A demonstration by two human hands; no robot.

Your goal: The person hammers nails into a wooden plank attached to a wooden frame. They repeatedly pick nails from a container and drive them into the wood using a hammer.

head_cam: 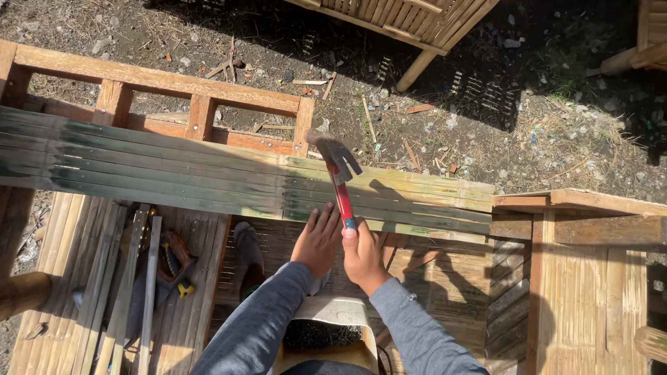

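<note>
My right hand [363,251] grips the red handle of a claw hammer [338,170], its steel head raised above a row of green bamboo slats [208,177]. The slats lie side by side across a wooden frame [160,80]. My left hand [318,238] rests flat, fingers spread, on the near edge of the slats right beside the hammer handle. Both sleeves are grey. Below my arms sits a container of small dark nails [321,333].
A hacksaw with a yellow handle [174,264] lies on loose bamboo strips [125,292] at the lower left. A shoe [248,253] shows under the slats. Bamboo furniture [410,21] stands at the top, another bamboo piece [583,278] at the right. Dirt ground with wood scraps lies beyond.
</note>
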